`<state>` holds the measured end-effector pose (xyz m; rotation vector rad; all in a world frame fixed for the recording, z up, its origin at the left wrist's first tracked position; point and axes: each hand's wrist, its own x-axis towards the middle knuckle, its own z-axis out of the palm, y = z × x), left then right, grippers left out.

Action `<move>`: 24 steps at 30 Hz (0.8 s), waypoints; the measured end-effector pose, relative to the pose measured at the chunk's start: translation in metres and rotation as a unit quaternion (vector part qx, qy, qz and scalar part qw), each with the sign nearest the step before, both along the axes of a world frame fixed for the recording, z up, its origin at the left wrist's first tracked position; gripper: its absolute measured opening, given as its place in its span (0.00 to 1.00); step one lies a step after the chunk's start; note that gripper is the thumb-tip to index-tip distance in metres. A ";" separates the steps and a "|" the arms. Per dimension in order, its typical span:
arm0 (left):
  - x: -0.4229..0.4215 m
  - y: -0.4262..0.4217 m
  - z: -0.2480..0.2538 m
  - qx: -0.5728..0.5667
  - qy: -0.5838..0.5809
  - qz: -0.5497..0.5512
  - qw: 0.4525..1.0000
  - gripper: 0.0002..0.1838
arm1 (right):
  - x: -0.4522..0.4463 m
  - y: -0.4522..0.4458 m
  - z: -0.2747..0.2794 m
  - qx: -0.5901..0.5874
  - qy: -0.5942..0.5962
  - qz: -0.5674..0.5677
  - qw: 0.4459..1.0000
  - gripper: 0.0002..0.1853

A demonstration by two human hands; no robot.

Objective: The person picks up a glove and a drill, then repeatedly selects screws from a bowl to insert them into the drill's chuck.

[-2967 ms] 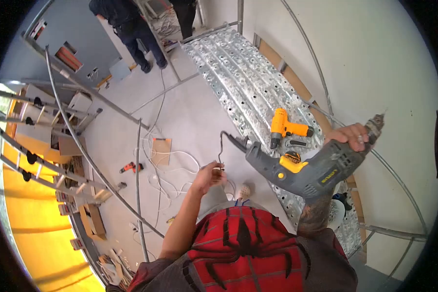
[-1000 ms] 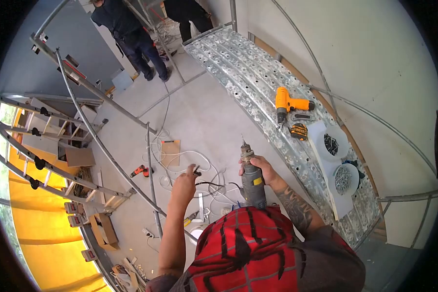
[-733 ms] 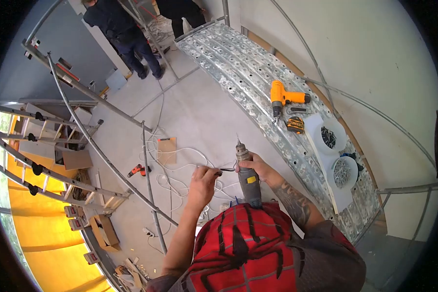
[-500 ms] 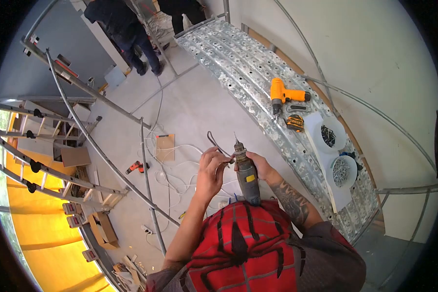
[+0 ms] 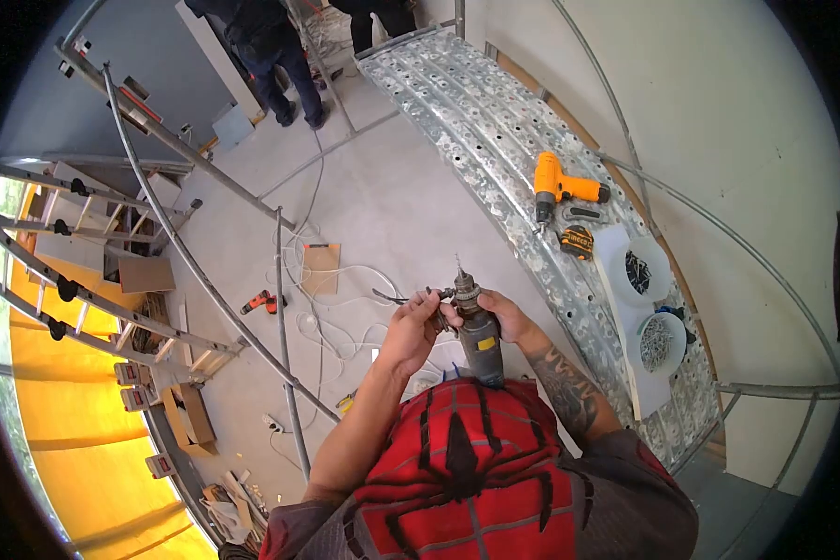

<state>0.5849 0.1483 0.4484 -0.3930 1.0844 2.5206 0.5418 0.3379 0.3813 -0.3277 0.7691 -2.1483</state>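
A grey corded drill (image 5: 481,343) stands against my red shirt, its chuck and thin bit pointing away from me. My right hand (image 5: 502,315) is wrapped round the drill just below the chuck. At the chuck's left side, my left hand (image 5: 418,327) pinches a small dark tool, seemingly a chuck key (image 5: 446,294), with a black cord trailing off to the left. The tool's tip meets the chuck; my fingers partly hide it. On the metal platform (image 5: 495,140) to the right lie an orange drill (image 5: 562,187) and a black-and-yellow tape measure (image 5: 577,242).
Two tubs of screws (image 5: 640,271) sit on a white board (image 5: 616,299). Scaffold tubes (image 5: 182,252) and a ladder (image 5: 112,322) stand at left. White cables (image 5: 345,271), a cardboard piece (image 5: 322,269) and a red drill (image 5: 259,302) lie on the floor. Two people (image 5: 280,56) stand at the top.
The grey drill has swung from the right to in front of my shirt. My left hand has brought the dark tool rightward to the chuck.
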 end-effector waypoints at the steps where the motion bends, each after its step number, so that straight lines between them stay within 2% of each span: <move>1: 0.001 -0.001 -0.002 0.001 -0.001 0.001 1.000 0.12 | 0.001 0.000 0.001 0.013 -0.006 0.003 1.000 0.29; 5: 0.003 -0.009 -0.005 0.023 -0.032 -0.025 0.999 0.12 | -0.001 0.003 0.000 0.051 0.005 0.027 0.998 0.29; 9: 0.005 -0.012 0.014 0.004 -0.082 -0.027 0.996 0.11 | 0.000 0.005 0.012 0.034 0.025 0.039 0.998 0.30; 11: 0.006 -0.017 0.028 0.008 -0.091 -0.060 0.994 0.11 | 0.001 0.008 0.023 0.115 0.088 0.037 0.989 0.32; 12: 0.005 -0.023 0.032 0.009 -0.097 -0.092 0.991 0.11 | 0.002 0.008 0.030 0.113 0.088 0.043 0.989 0.32; 14: 0.007 -0.032 0.026 0.019 -0.100 -0.111 0.989 0.09 | 0.005 0.010 0.039 0.186 0.133 0.061 0.972 0.39; 16: 0.009 -0.037 0.031 0.008 -0.099 -0.162 0.982 0.07 | 0.007 0.011 0.038 0.185 0.148 0.090 0.967 0.38; 18: 0.015 -0.037 0.020 -0.010 -0.082 -0.152 0.985 0.07 | 0.012 0.006 0.045 0.194 0.174 0.079 0.962 0.33; 20: 0.021 -0.030 -0.001 -0.123 0.046 -0.104 0.986 0.07 | 0.014 -0.002 0.046 0.195 0.176 0.097 0.960 0.31; 21: 0.021 -0.034 -0.004 -0.121 0.008 -0.117 0.986 0.08 | 0.016 -0.003 0.035 0.227 0.190 0.070 0.953 0.30; 23: 0.015 -0.042 -0.008 -0.094 0.018 -0.126 0.987 0.10 | 0.022 -0.009 0.018 0.294 0.227 -0.003 0.928 0.26; 24: 0.015 -0.044 -0.009 -0.071 0.022 -0.135 0.988 0.12 | 0.026 -0.006 0.016 0.298 0.227 0.002 0.927 0.26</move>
